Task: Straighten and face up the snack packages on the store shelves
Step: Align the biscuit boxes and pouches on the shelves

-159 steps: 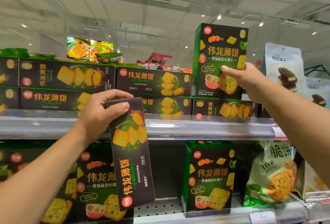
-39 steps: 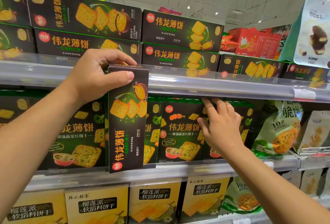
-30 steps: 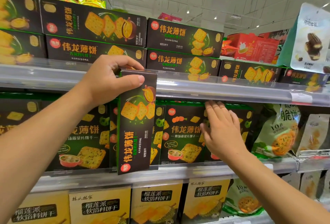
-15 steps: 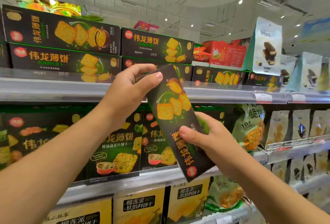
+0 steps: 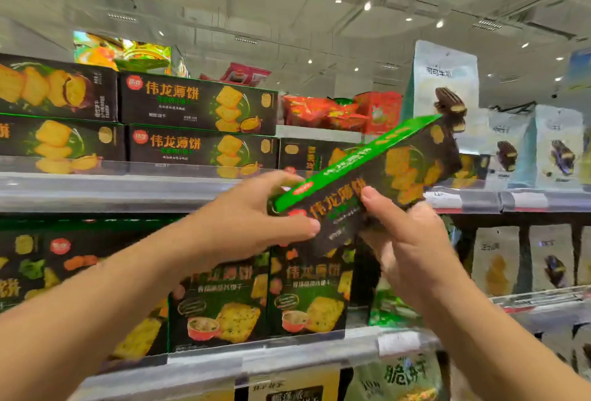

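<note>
Cracker box (image 5: 377,183): long, flat, black face with yellow crackers and orange lettering, bright green side panel. Held in front of the upper shelf (image 5: 112,192), long axis tilted, far end up-right. Left hand (image 5: 256,224) grips lower end; right hand (image 5: 406,247) grips middle.

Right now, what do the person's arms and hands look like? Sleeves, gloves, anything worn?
Both forearms are bare as far as the frame shows, with no sleeves in view. The left hand and right hand wear no gloves. No watch, ring or band is visible, though motion blur softens fine detail.
</note>
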`<action>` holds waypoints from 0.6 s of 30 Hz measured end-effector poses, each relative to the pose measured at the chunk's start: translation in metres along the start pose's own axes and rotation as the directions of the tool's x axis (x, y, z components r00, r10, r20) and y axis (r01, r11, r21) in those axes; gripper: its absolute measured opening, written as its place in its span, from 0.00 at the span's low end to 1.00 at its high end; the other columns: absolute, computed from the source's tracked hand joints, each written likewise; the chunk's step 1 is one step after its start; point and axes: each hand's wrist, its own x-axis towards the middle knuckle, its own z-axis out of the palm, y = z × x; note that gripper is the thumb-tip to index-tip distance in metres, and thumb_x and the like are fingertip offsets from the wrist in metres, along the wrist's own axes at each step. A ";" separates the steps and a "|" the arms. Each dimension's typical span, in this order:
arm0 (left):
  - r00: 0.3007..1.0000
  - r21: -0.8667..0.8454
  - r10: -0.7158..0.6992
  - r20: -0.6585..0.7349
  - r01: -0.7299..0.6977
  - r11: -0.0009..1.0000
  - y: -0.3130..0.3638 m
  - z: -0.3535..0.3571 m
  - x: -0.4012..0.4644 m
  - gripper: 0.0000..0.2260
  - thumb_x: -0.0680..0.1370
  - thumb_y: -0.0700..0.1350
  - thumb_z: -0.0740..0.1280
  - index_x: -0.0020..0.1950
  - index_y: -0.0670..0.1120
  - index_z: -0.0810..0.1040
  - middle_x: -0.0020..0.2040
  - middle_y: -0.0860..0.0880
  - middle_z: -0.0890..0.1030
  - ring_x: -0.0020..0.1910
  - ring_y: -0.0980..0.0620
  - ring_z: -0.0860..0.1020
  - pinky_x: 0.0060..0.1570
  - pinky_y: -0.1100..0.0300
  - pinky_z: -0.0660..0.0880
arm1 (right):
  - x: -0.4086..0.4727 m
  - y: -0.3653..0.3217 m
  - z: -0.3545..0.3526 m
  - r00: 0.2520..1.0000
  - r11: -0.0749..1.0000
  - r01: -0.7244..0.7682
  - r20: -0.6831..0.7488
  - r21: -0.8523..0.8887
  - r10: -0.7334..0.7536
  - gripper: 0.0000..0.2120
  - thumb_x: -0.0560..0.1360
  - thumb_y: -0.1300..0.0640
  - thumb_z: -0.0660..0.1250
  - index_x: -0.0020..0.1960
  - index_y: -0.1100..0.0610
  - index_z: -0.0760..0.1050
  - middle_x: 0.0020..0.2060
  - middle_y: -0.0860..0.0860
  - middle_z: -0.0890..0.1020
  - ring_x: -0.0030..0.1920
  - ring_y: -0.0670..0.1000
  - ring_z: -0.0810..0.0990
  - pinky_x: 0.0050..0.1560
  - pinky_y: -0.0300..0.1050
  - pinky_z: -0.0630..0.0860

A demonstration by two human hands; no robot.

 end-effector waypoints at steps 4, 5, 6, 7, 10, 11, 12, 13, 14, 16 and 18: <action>0.988 0.025 0.111 -0.103 -0.109 0.994 0.034 -0.020 0.029 0.20 0.66 0.53 0.75 0.56 0.63 0.79 0.52 0.51 0.84 0.49 0.54 0.83 0.48 0.65 0.78 | 0.044 -0.055 -0.049 0.962 0.963 0.242 -0.104 -0.121 -0.254 0.35 0.68 0.61 0.75 0.70 0.51 0.63 0.58 0.54 0.81 0.54 0.52 0.83 0.54 0.48 0.79; 0.984 0.047 0.134 -0.122 -0.129 0.991 0.045 -0.026 0.039 0.21 0.65 0.52 0.76 0.56 0.64 0.80 0.52 0.51 0.84 0.49 0.53 0.83 0.49 0.62 0.79 | 0.056 -0.068 -0.056 0.951 0.937 0.285 -0.063 -0.199 -0.303 0.31 0.68 0.60 0.74 0.67 0.49 0.67 0.56 0.53 0.82 0.51 0.50 0.83 0.49 0.45 0.80; 0.976 0.104 0.158 -0.148 -0.144 0.984 0.056 -0.032 0.049 0.21 0.65 0.53 0.76 0.57 0.64 0.80 0.51 0.51 0.85 0.48 0.53 0.83 0.50 0.58 0.80 | 0.070 -0.079 -0.062 0.942 0.903 0.318 -0.014 -0.290 -0.336 0.25 0.68 0.59 0.74 0.63 0.48 0.71 0.52 0.51 0.83 0.47 0.48 0.83 0.45 0.42 0.80; 0.969 0.160 0.172 -0.177 -0.144 0.977 0.066 -0.039 0.059 0.22 0.65 0.54 0.76 0.59 0.63 0.80 0.52 0.50 0.85 0.48 0.52 0.83 0.52 0.53 0.80 | 0.083 -0.089 -0.065 0.933 0.864 0.341 0.017 -0.371 -0.361 0.21 0.68 0.58 0.74 0.59 0.49 0.73 0.48 0.48 0.84 0.44 0.46 0.83 0.43 0.40 0.79; 0.960 0.389 0.196 -0.200 -0.106 0.915 0.093 -0.056 0.086 0.21 0.68 0.57 0.75 0.61 0.60 0.79 0.52 0.47 0.85 0.53 0.41 0.82 0.58 0.38 0.76 | 0.115 -0.109 -0.070 0.897 0.732 0.382 0.037 -0.565 -0.440 0.19 0.67 0.51 0.76 0.55 0.50 0.75 0.45 0.48 0.85 0.43 0.46 0.83 0.40 0.41 0.80; 0.961 0.484 0.210 -0.178 -0.101 0.869 0.099 -0.059 0.094 0.19 0.71 0.57 0.74 0.62 0.61 0.79 0.51 0.47 0.85 0.52 0.40 0.82 0.56 0.39 0.77 | 0.123 -0.113 -0.072 0.884 0.685 0.387 0.037 -0.617 -0.467 0.19 0.67 0.49 0.76 0.54 0.50 0.76 0.44 0.47 0.85 0.42 0.45 0.83 0.37 0.42 0.80; 0.961 0.562 0.222 -0.163 -0.095 0.822 0.104 -0.062 0.101 0.18 0.73 0.57 0.73 0.63 0.61 0.79 0.51 0.47 0.85 0.50 0.41 0.82 0.54 0.42 0.77 | 0.130 -0.115 -0.073 0.867 0.636 0.391 0.035 -0.665 -0.496 0.18 0.66 0.48 0.76 0.53 0.50 0.77 0.41 0.45 0.84 0.39 0.42 0.82 0.34 0.40 0.79; 0.960 0.617 0.230 -0.158 -0.086 0.782 0.107 -0.065 0.108 0.17 0.75 0.57 0.71 0.64 0.61 0.78 0.52 0.49 0.85 0.49 0.42 0.82 0.52 0.45 0.78 | 0.135 -0.115 -0.075 0.853 0.593 0.391 0.035 -0.704 -0.521 0.17 0.66 0.48 0.76 0.52 0.49 0.77 0.39 0.43 0.83 0.37 0.39 0.81 0.33 0.39 0.79; 0.961 0.659 0.227 -0.156 -0.070 0.749 0.108 -0.067 0.114 0.18 0.75 0.57 0.70 0.65 0.61 0.77 0.52 0.50 0.85 0.46 0.43 0.83 0.50 0.48 0.79 | 0.139 -0.113 -0.077 0.847 0.564 0.383 0.035 -0.731 -0.530 0.17 0.66 0.47 0.77 0.51 0.49 0.77 0.39 0.42 0.82 0.36 0.38 0.80 0.35 0.39 0.79; 0.969 0.734 0.200 -0.144 -0.031 0.678 0.106 -0.068 0.125 0.21 0.75 0.60 0.68 0.68 0.61 0.75 0.54 0.50 0.84 0.40 0.48 0.80 0.48 0.53 0.78 | 0.143 -0.106 -0.080 0.864 0.548 0.354 0.040 -0.758 -0.502 0.19 0.67 0.49 0.77 0.55 0.50 0.77 0.41 0.44 0.83 0.40 0.41 0.82 0.43 0.46 0.80; 0.971 0.812 0.206 -0.118 -0.025 0.584 0.100 -0.068 0.132 0.23 0.75 0.61 0.67 0.69 0.60 0.73 0.55 0.47 0.81 0.41 0.48 0.76 0.49 0.54 0.74 | 0.144 -0.097 -0.085 0.881 0.541 0.332 0.048 -0.772 -0.471 0.21 0.68 0.50 0.77 0.58 0.51 0.76 0.45 0.46 0.84 0.44 0.47 0.84 0.49 0.53 0.81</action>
